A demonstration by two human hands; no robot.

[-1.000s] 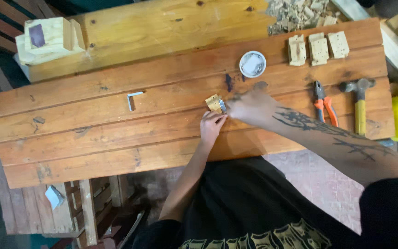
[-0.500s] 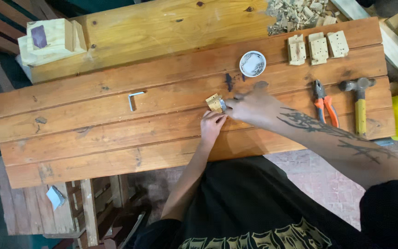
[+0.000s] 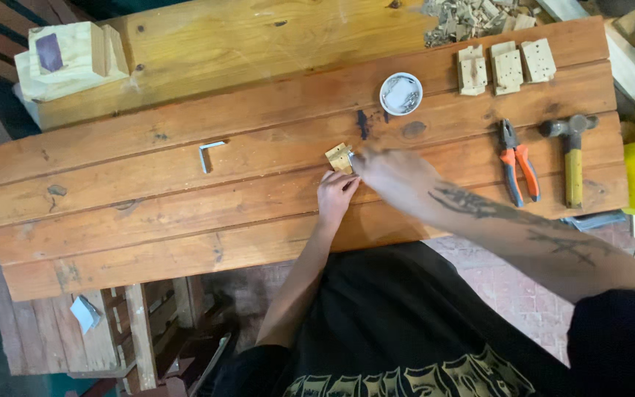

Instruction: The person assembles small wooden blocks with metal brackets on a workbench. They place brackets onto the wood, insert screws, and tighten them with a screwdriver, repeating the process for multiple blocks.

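— Holding the small brass-coloured hinge (image 3: 339,157) flat on the wooden workbench (image 3: 112,220) is the main thing for us now, yes?

— Yes. It lies near the middle of the bench, on the second plank from the far edge. Our left hand (image 3: 337,192) is just below it, fingers curled, and the fingertips seem to touch its near edge to steady it. Our right hand (image 3: 395,176) comes from the right side and its fingers are pinched together at the right edge of the hinge. It is a little blurred, so we cannot tell if it grips a small screw or only the hinge itself.

— How do we do it well?

— We think the left fingers should press down, not only sideways, so the hinge does not slide on the plank (the wood looks smooth there). Also we keep them out of the way of the right fingertips.

— And the other things?

— The small round white dish (image 3: 400,93) stands just beyond the hinge, easy to reach. The orange-handled pliers (image 3: 517,163) and the yellow-handled hammer (image 3: 572,154) lie well apart to the right.
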